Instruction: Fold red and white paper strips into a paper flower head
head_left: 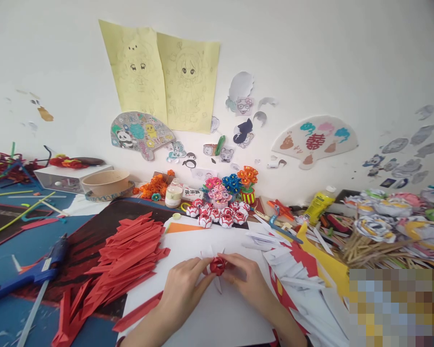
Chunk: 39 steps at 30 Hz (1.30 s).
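Between my two hands, above the white sheet (238, 308), is a small folded paper flower (217, 266) with a red centre and thin white petals sticking out. My left hand (188, 284) pinches its left side with thumb and fingers. On the other side, the fingers of my right hand (244, 274) are closed on the flower's right edge. Left of my hands lies a big pile of folded red paper strips (130, 255). Folded white paper strips (289, 270) are heaped to the right. Finished red-and-white paper flowers (226, 217) stand grouped just behind.
A blue glue gun (45, 270) lies at the left with a glue stick in it. Behind are a beige bowl (106, 183), a small jar (173, 196) and potted craft flowers (220, 192). At the right stand a yellow bottle (320, 205) and paper flowers on sticks (376, 226).
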### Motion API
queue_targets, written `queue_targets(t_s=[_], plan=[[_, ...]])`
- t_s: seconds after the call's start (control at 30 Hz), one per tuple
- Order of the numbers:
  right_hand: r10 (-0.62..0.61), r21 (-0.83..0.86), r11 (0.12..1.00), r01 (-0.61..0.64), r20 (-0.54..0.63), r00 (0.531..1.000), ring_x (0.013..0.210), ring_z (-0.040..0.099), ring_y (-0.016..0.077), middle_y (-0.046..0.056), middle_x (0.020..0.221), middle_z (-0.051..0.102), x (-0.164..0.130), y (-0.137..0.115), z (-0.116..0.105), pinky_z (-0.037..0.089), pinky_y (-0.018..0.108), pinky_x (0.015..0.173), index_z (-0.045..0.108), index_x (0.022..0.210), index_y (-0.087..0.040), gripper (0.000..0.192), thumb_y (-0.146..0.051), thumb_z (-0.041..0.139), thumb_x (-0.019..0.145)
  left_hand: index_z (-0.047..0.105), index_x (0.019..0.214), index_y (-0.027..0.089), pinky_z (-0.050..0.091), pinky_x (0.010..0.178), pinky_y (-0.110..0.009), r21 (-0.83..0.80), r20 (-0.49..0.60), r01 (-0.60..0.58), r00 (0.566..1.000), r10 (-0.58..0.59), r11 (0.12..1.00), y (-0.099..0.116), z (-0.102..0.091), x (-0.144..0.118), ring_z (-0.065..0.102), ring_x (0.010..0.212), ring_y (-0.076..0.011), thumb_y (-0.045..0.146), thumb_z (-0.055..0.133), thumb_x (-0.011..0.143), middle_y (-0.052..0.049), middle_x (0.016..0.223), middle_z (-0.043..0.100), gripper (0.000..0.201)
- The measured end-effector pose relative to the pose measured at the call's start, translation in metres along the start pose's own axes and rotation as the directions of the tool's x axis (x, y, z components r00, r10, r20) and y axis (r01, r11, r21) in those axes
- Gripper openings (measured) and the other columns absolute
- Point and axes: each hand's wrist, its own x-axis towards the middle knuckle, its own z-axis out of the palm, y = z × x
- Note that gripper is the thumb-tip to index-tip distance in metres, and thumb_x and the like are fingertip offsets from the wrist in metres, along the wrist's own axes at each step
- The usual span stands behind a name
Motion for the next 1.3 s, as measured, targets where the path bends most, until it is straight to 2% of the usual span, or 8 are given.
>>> queue_targets(t_s=[0.13, 0.27, 0.4, 0.53, 0.67, 0.9, 1.07, 1.3], plan=[[0.036, -0.039, 0.999, -0.036, 0.000, 0.999, 0.109, 0.061, 0.0286, 0.010, 0.118, 0.066, -0.002, 0.006, 0.004, 0.048, 0.044, 0.098, 0.061, 0.127, -0.025, 0.060, -0.034, 0.081, 0.071, 0.063, 0.109, 0.027, 0.046, 0.058, -0.021, -0.174, 0.097, 0.186, 0.981, -0.171, 0.967, 0.002, -0.002, 0.003, 0.061, 0.057, -0.0117, 0.030, 0.059, 0.090, 0.005, 0.076, 0.070, 0.019], [0.048, -0.056, 0.997, -0.050, -0.034, 0.998, 0.110, 0.061, 0.0262, 0.008, 0.120, 0.066, -0.003, 0.007, 0.003, 0.046, 0.045, 0.099, 0.057, 0.131, -0.027, 0.050, -0.026, 0.069, 0.082, 0.067, 0.097, 0.025, 0.045, 0.054, -0.019, -0.310, 0.125, 0.313, 0.949, -0.288, 0.898, 0.005, -0.012, 0.009, 0.060, 0.054, -0.0107, 0.033, 0.052, 0.094, 0.005, 0.070, 0.071, 0.018], [0.047, -0.096, 0.994, -0.053, -0.066, 0.997, 0.109, 0.062, 0.0239, 0.005, 0.115, 0.068, -0.004, 0.006, -0.001, 0.045, 0.045, 0.101, 0.054, 0.133, -0.030, 0.050, -0.017, 0.060, 0.085, 0.067, 0.088, 0.023, 0.045, 0.057, -0.021, -0.230, 0.070, 0.228, 0.974, -0.217, 0.946, 0.003, -0.016, 0.009, 0.060, 0.058, -0.0115, 0.024, 0.051, 0.092, 0.003, 0.075, 0.071, 0.017], [0.010, -0.132, 0.991, -0.021, -0.084, 0.996, 0.112, 0.060, 0.0225, 0.005, 0.119, 0.066, -0.005, 0.005, 0.001, 0.044, 0.042, 0.102, 0.056, 0.131, -0.029, 0.049, -0.010, 0.056, 0.085, 0.064, 0.098, 0.024, 0.047, 0.063, -0.025, -0.035, 0.022, 0.083, 0.996, -0.082, 0.996, 0.001, -0.010, 0.005, 0.062, 0.069, -0.0153, 0.017, 0.052, 0.089, 0.000, 0.085, 0.069, 0.017], [-0.037, -0.146, 0.989, 0.025, -0.084, 0.996, 0.113, 0.058, 0.0223, 0.006, 0.120, 0.064, -0.005, 0.005, 0.006, 0.045, 0.040, 0.101, 0.064, 0.121, -0.027, 0.043, -0.007, 0.055, 0.084, 0.061, 0.103, 0.024, 0.047, 0.070, -0.029, 0.091, 0.061, -0.020, 0.998, 0.014, 0.996, 0.000, -0.003, 0.003, 0.060, 0.081, -0.0195, 0.016, 0.056, 0.086, -0.001, 0.089, 0.064, 0.020], [-0.032, -0.116, 0.993, 0.026, -0.052, 0.998, 0.108, 0.059, 0.0218, 0.005, 0.113, 0.065, -0.004, 0.005, 0.007, 0.048, 0.037, 0.097, 0.067, 0.116, -0.029, 0.048, 0.000, 0.058, 0.080, 0.059, 0.096, 0.022, 0.044, 0.067, -0.031, 0.113, 0.091, -0.040, 0.995, 0.030, 0.993, -0.002, 0.005, 0.002, 0.057, 0.078, -0.0194, 0.013, 0.051, 0.090, -0.001, 0.086, 0.063, 0.014], [-0.057, -0.104, 0.993, 0.053, -0.032, 0.998, 0.103, 0.060, 0.0221, 0.005, 0.107, 0.066, -0.004, 0.003, 0.006, 0.049, 0.037, 0.092, 0.069, 0.113, -0.029, 0.043, -0.003, 0.060, 0.082, 0.058, 0.089, 0.021, 0.042, 0.066, -0.031, 0.158, 0.106, -0.102, 0.991, 0.086, 0.982, -0.003, 0.001, 0.006, 0.056, 0.076, -0.0194, 0.014, 0.049, 0.092, -0.001, 0.082, 0.062, 0.011], [-0.077, -0.126, 0.989, 0.072, -0.040, 0.996, 0.101, 0.061, 0.0227, 0.006, 0.105, 0.067, -0.002, 0.007, 0.007, 0.049, 0.037, 0.091, 0.070, 0.112, -0.028, 0.041, -0.005, 0.065, 0.079, 0.057, 0.089, 0.019, 0.039, 0.062, -0.033, 0.369, 0.238, -0.235, 0.959, 0.153, 0.899, 0.002, -0.010, 0.011, 0.057, 0.071, -0.0201, 0.012, 0.047, 0.093, -0.002, 0.082, 0.061, 0.013]])
